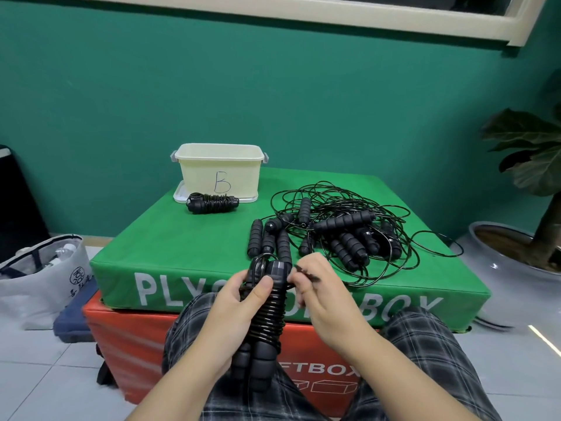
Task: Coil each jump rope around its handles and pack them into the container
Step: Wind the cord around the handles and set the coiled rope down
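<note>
Both hands grip coiled rope [267,317]; container [219,171] contents unseen, bundle [212,202] beside.

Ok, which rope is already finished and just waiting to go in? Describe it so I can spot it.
Find the green box, then the cream tub marked B at its back. The finished rope lies just in front of the tub, cord coiled tight around paired handles, unlike the loose tangle to the right.

Green padded plyo box [188,244] stacked on red padded soft box [130,335]. Grey cloth tote bag [39,281] and dark blue bag [76,317] on tiled floor at left. Potted leafy plant [531,165] in glossy grey pot [498,268] at right. Teal wall [273,95] behind.
</note>
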`<action>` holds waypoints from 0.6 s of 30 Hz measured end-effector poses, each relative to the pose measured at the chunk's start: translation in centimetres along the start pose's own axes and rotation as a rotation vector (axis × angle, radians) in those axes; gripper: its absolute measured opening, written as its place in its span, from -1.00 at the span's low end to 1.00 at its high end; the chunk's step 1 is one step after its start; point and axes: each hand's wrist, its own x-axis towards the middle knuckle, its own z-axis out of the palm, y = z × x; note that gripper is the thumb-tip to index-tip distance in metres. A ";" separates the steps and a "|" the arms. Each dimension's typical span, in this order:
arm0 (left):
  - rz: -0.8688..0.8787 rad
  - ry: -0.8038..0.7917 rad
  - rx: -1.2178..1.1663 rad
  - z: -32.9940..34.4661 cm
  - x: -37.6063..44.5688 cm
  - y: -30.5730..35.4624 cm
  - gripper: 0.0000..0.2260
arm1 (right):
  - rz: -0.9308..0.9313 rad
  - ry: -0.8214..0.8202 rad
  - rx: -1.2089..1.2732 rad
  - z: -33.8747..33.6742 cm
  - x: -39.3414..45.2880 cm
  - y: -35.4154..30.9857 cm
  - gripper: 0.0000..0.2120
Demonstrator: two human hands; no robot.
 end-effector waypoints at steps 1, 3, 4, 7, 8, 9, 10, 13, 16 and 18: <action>0.003 -0.002 -0.018 0.0 0.0 0.1 -0.46 | 0.070 0.032 0.083 0.1 0.0 0.0 -0.66; 0.011 0.012 -0.045 -0.1 0.1 0.2 -0.47 | 0.218 0.029 0.300 0.3 0.1 -0.3 -0.80; 0.013 0.023 -0.059 -0.2 0.2 0.1 -0.47 | 0.260 0.017 0.365 0.4 0.1 -0.5 -0.85; 0.019 0.048 -0.082 -0.3 0.2 0.1 -0.45 | 0.245 -0.024 0.404 0.7 0.0 -1.0 -0.81; 0.022 0.057 -0.086 -0.4 0.3 0.1 -0.46 | 0.211 -0.049 0.366 0.6 0.0 -1.2 -0.76; 0.023 0.063 -0.085 -0.4 0.3 0.2 -0.46 | 0.175 -0.085 0.299 0.5 0.1 -1.1 -0.69; 0.022 0.066 -0.077 -0.6 0.3 0.2 -0.46 | 0.147 -0.139 0.229 0.2 0.2 -1.3 -0.62; 0.026 0.059 -0.024 -0.7 0.5 -0.1 -0.42 | 0.101 -0.278 0.021 -0.6 0.4 -1.1 -0.42; 0.031 0.049 0.026 -0.4 0.4 -0.2 -0.41 | 0.073 -0.317 -0.137 -0.8 0.6 -0.7 -0.33; 0.027 0.036 0.034 -0.3 0.3 -0.2 -0.40 | 0.076 -0.293 -0.150 -0.9 1.0 -0.2 -0.23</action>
